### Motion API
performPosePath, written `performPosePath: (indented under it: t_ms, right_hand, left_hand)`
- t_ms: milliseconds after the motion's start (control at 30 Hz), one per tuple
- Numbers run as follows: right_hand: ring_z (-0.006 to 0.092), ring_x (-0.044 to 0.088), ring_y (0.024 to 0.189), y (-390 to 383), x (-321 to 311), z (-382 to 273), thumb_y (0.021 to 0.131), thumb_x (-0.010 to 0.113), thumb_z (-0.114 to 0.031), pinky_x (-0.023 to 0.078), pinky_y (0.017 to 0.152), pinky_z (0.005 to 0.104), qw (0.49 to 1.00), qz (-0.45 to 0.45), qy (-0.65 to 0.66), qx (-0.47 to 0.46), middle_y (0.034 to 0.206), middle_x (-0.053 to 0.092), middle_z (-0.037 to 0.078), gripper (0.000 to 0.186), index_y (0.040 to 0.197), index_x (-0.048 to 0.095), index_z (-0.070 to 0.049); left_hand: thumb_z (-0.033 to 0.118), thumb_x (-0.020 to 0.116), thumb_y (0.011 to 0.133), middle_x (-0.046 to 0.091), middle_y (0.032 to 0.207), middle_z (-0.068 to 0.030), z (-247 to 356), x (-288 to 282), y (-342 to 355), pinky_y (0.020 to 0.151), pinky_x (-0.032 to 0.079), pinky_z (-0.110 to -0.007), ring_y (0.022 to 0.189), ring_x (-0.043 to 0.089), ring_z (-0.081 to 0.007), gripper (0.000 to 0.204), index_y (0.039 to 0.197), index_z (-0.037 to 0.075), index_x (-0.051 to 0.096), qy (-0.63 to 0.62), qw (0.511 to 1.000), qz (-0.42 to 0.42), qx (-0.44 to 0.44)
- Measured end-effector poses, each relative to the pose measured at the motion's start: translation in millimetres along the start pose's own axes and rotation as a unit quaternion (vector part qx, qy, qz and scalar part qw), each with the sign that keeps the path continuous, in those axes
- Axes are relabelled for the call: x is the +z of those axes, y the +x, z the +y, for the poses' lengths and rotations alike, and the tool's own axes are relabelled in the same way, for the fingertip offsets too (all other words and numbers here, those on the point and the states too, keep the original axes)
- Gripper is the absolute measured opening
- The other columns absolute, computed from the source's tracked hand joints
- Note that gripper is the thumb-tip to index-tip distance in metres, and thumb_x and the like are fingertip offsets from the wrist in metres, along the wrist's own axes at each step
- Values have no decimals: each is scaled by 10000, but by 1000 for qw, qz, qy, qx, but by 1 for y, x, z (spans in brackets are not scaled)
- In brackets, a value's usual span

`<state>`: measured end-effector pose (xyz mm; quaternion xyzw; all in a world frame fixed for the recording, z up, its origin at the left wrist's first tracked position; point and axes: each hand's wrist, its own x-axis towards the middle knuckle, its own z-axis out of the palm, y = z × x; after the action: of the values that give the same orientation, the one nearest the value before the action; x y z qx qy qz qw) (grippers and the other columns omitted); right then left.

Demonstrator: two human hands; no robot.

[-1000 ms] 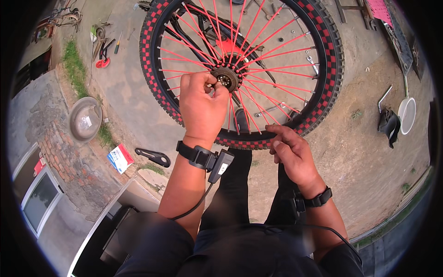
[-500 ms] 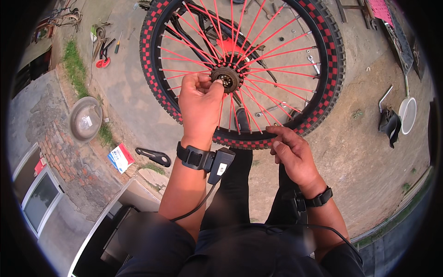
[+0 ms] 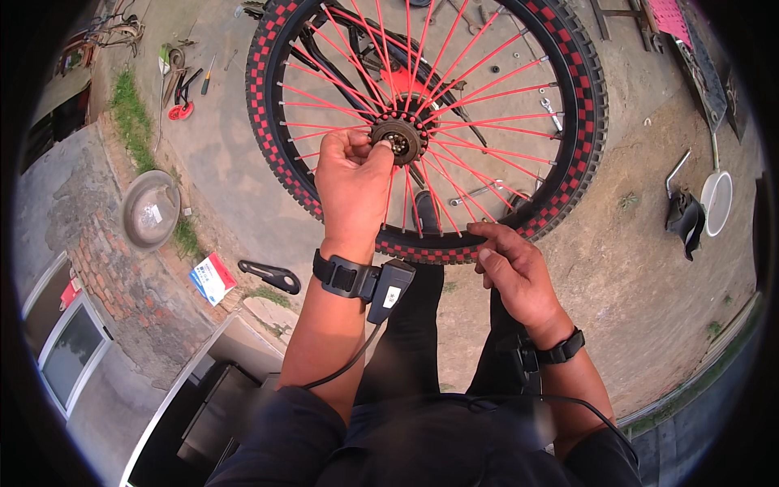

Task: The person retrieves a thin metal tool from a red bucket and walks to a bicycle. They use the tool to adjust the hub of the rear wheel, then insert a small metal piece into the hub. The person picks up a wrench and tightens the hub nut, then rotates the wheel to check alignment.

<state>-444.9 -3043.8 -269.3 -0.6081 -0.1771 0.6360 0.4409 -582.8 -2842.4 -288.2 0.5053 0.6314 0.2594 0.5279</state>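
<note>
A bicycle wheel with red spokes and a red-and-black checkered tire (image 3: 578,122) fills the upper middle. Its dark hub (image 3: 411,134) shows small metal balls around the axle opening. My left hand (image 3: 353,183) is closed in a pinch at the hub, thumb tip inside the ring; whatever is between the fingertips is too small to make out. My right hand (image 3: 515,272) touches the lower right of the tire and rim with loosely bent fingers, thumb apart from the index finger.
A dark-and-red bicycle frame (image 3: 408,81) lies beyond the spokes. Wrenches (image 3: 475,195), screwdrivers (image 3: 208,79), a metal basin (image 3: 146,211), a cardboard box (image 3: 213,278) and a black plastic part (image 3: 269,273) lie around. A white round sieve (image 3: 716,203) is at right, a brick-and-concrete ledge (image 3: 122,316) at left.
My left thumb has moved up and inward onto the hub's centre, covering part of it. My right hand and the wheel have hardly moved.
</note>
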Motion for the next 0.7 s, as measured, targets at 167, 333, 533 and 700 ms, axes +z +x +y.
performPosePath:
  t_ms: [167, 333, 533, 700]
  right_hand:
    - [68, 532, 673, 1, -1, 4, 1022, 563, -196, 457, 636, 226, 1000, -1, 5, -3, 831, 581, 1, 404, 1350, 584, 38]
    - [72, 534, 675, 1, -1, 1, 1013, 563, -180, 459, 637, 228, 1000, -1, 3, -3, 828, 578, 4, 400, 1348, 585, 36]
    - [76, 535, 676, 0, -1, -1, 1002, 560, -171, 463, 641, 232, 1000, 5, 11, 3, 832, 578, 10, 406, 1349, 583, 40]
    - [125, 604, 893, -1, -4, -7, 972, 570, -82, 484, 830, 278, 999, 4, 23, 36, 967, 682, 59, 348, 1300, 607, 29]
  left_hand:
    - [1, 731, 878, 546, 875, 8, 1, 3, -2, 703, 441, -212, 762, 496, -51, 220, 973, 33, 535, -5, 1000, 11, -1]
    - [-12, 723, 875, 541, 878, 13, -1, 4, -1, 692, 433, -207, 754, 491, -46, 219, 983, 32, 538, -19, 1000, 14, 4]
    - [-28, 714, 871, 537, 896, 14, 2, 5, -3, 691, 429, -206, 761, 489, -43, 230, 1014, 27, 543, -30, 999, 13, -1]
    - [-29, 709, 872, 542, 920, 3, 0, 1, -4, 698, 433, -212, 775, 497, -50, 237, 1037, 21, 546, -7, 1000, 11, -8]
